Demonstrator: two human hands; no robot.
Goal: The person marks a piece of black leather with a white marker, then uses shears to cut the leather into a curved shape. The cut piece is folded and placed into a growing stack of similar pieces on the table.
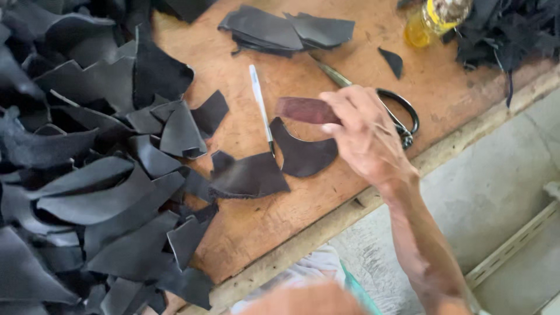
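fingers (338,114) of right hand (364,137) pinch reddish-brown template (303,109).

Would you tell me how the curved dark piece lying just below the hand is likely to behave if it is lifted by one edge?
The curved dark piece looks thin and flat on the wooden table, so it is probably light. Neighbouring scraps curl and drape, so it would likely flop. The right hand holds a reddish-brown piece that stays straight, seemingly stiffer.

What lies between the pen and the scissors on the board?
In the head view, the right hand holding a reddish-brown piece sits between the pen and the scissors.
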